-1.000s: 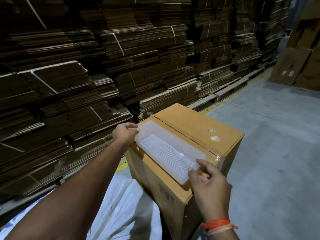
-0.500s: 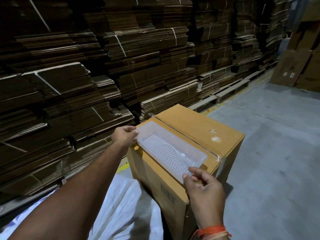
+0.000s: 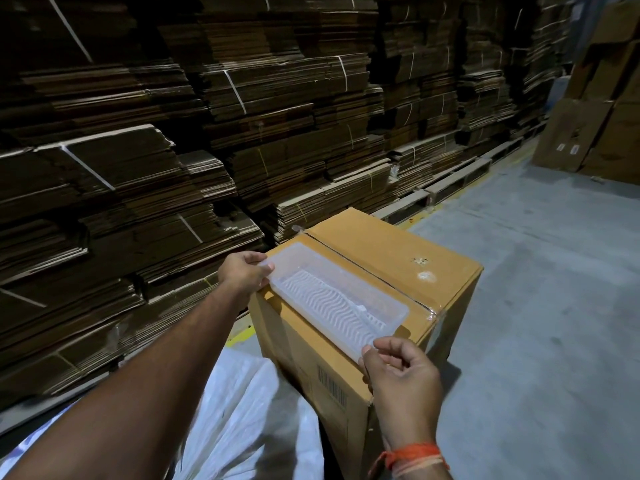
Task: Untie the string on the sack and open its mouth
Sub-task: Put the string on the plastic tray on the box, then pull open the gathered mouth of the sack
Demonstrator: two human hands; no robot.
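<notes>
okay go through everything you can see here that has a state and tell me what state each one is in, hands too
Clear plastic tray: lying flat on the box, empty, held at both ends.
Cardboard box: upright on the floor, top flaps taped shut.
White sack: lying slack beside the box; mouth and string not in view.
Left hand: gripping the tray's far end.
Right hand: pinching the tray's near corner.
Flattened cartons: stacked, bundled with straps.

Translucent ribbed plastic tray (image 3: 337, 299), matt cardboard box (image 3: 391, 258), woven white sack (image 3: 242, 410).
</notes>
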